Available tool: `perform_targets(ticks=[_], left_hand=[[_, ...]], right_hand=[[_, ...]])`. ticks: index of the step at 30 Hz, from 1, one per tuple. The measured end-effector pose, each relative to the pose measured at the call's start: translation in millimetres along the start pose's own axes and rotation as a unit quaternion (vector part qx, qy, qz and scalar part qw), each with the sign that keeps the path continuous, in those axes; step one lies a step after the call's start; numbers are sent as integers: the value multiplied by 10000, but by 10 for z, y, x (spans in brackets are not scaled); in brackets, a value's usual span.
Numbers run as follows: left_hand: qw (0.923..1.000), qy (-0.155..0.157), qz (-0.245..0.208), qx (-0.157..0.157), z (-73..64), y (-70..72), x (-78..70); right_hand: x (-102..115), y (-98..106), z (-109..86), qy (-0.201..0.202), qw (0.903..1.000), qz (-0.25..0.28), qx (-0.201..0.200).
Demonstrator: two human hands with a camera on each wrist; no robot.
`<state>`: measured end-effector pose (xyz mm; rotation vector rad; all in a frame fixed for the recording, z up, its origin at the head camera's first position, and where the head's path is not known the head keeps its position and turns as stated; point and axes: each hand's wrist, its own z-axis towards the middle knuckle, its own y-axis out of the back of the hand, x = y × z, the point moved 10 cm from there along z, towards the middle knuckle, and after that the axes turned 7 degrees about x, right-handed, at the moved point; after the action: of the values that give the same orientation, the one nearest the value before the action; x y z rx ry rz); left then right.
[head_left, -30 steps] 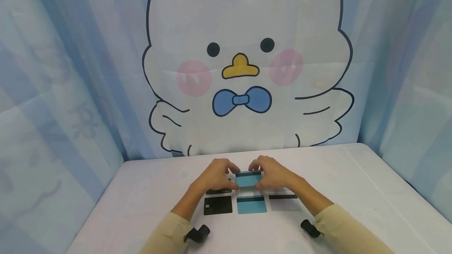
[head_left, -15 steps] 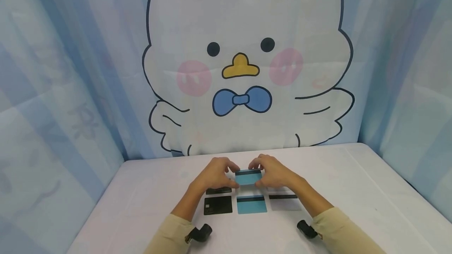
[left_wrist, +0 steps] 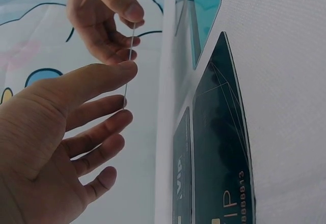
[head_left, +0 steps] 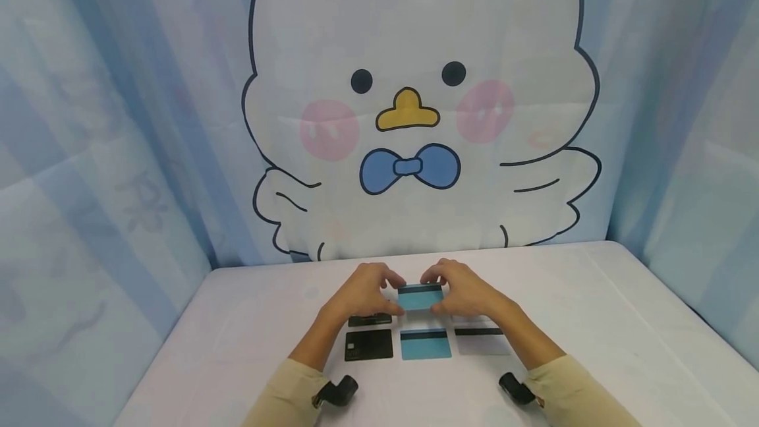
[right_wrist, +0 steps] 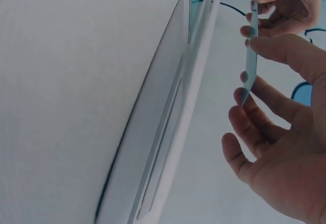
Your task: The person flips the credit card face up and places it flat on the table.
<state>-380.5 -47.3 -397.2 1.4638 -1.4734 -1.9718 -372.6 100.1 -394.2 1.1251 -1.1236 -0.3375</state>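
Note:
Both hands hold a light blue card (head_left: 420,299) with a dark stripe, lifted off the table. My left hand (head_left: 366,291) pinches its left edge between thumb and fingers, and my right hand (head_left: 465,290) pinches its right edge. Seen almost edge-on in the left wrist view, the held card (left_wrist: 127,86) is a thin line. In the right wrist view, the card (right_wrist: 250,68) hangs apart from the table. Below it lies another blue striped card (head_left: 425,345), between a black card (head_left: 369,346) and a silver-grey striped card (head_left: 481,342).
Behind the front row, a second black card (head_left: 370,320) is partly hidden by the left hand. Another pale card (head_left: 468,318) shows partly beside the right hand. The white table (head_left: 237,335) ends at a printed curtain (head_left: 409,223).
The held blue card has risen slightly from a second ago, with both hands keeping the same hold. The head view has shifted a little. The cards on the table have stayed put.

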Motion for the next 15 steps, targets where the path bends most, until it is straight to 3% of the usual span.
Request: perform_targets(ticks=[15], left_hand=[[10000, 60, 15, -44, -5, 14, 0]], right_hand=[[3, 13, -25, -2, 9999, 121, -69]])
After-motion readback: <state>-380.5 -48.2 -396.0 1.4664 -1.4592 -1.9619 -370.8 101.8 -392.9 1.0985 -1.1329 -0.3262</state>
